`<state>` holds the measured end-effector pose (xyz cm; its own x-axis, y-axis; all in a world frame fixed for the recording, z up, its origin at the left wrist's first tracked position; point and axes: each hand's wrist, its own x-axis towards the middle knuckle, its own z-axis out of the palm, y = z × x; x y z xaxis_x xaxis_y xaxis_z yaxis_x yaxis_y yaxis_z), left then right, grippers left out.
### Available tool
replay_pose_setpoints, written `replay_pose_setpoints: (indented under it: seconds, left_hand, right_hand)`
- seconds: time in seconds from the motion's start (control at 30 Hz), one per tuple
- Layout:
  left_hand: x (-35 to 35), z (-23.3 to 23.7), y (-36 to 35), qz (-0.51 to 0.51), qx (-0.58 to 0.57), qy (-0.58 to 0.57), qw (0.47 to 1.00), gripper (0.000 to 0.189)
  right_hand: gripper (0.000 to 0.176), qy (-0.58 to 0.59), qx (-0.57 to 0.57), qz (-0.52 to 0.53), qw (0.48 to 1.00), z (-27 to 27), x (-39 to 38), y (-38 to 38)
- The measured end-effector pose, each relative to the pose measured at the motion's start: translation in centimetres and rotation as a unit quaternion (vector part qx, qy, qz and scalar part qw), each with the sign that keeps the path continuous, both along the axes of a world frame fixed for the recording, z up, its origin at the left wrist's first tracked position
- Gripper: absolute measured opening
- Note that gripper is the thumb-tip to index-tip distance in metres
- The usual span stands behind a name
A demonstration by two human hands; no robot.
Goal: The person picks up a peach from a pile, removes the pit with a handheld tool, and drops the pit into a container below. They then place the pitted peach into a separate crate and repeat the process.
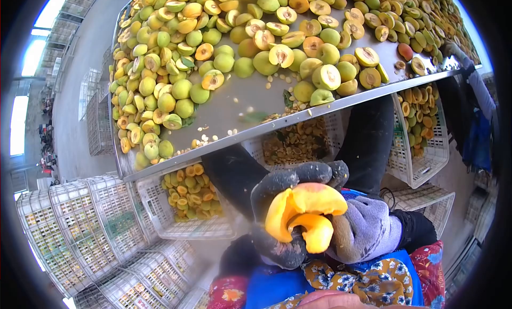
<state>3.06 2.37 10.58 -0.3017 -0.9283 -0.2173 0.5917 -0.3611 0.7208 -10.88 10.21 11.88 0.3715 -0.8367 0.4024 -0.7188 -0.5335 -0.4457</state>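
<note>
My left hand [272,245], in a stained black glove, curls its fingers around a cut peach half [312,199] held up close in front of my lap. The fruit is bright orange, with a curved strip of flesh hanging in its hollow. My right hand [352,231], in a dirty grey glove, presses against the fruit's right side. Its fingers look closed, but what they hold is hidden. Beyond both hands stands a metal table [234,95] heaped with green-yellow peaches [181,88], many of them halves with the pits showing.
A crate of pit scraps [296,143] sits between my legs. Crates of peach halves stand at left [150,194] and right [445,154]. Stacked white crates [69,218] fill the lower left. Another person's gloved hand [453,53] is at the table's right end. Pale kernels [205,141] lie near the edge.
</note>
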Motion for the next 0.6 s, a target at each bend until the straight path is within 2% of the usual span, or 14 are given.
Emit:
replay_pose_setpoints:
  seconds: [0.1,0.17,0.27,0.33,0.37,0.4,0.47,0.6]
  left_hand:
    - [0.2,1.0,0.3,0.001,0.007,0.007,1.000,0.062]
    - [0.5,1.4,0.6,0.001,0.015,0.013,1.000,0.062]
    - [0.3,1.3,0.4,0.008,0.017,0.017,1.000,0.062]
    - [0.3,0.9,0.2,0.011,0.020,0.014,1.000,0.062]
    - [0.2,0.8,0.1,0.015,0.023,0.014,1.000,0.062]
    - [0.1,0.7,0.1,0.017,0.024,0.016,0.999,0.062]
    - [0.2,0.6,0.0,0.018,0.027,0.016,0.999,0.062]
    - [0.2,0.5,0.0,0.018,0.030,0.016,0.999,0.063]
  right_hand:
    - [0.046,0.021,0.009,0.082,0.996,1.4,-1.2,0.1]
    - [0.046,-0.051,-0.002,0.076,0.996,0.8,-1.2,0.7]
    - [0.038,-0.158,0.092,0.018,0.983,1.7,-1.1,1.3]
    - [0.040,-0.165,0.117,-0.013,0.979,2.4,-1.0,1.8]
    - [0.042,-0.192,0.103,0.044,0.975,2.4,-1.5,0.9]
    - [0.039,-0.114,-0.033,0.072,0.990,3.6,-0.9,-0.1]
    - [0.030,-0.100,-0.038,0.052,0.993,4.2,-0.9,-0.4]
    - [0.031,-0.108,-0.081,0.058,0.989,4.0,-1.1,-0.7]
